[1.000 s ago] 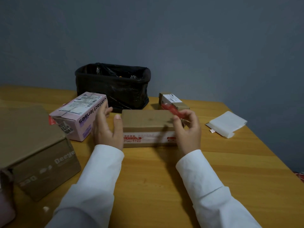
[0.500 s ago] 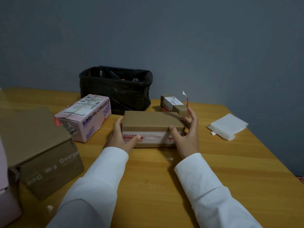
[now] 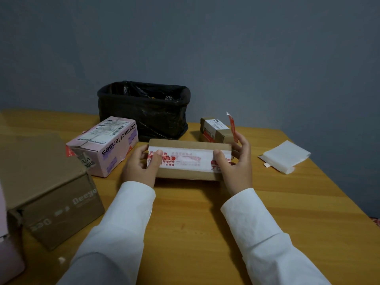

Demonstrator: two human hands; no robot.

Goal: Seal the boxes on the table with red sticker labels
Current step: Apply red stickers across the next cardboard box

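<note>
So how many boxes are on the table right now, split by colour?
Brown cardboard boxes: 3 (held box, small labelled box, large box)
Pink boxes: 1 whole (contact lenses box), plus 1 pink edge, kind unclear
Total: 4

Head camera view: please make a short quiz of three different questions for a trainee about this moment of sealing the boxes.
1. True or false: both hands grip the flat brown box.
2. Which hand has the red sticker label? A) left hand B) right hand C) neither
3. Fill in: the words printed on the pink box are "Contact ____".

Key:
1. True. The left hand and the right hand grip its two ends, thumbs on the white and red tape.
2. B. The label stands up from between the right hand's fingers.
3. lenses
</note>
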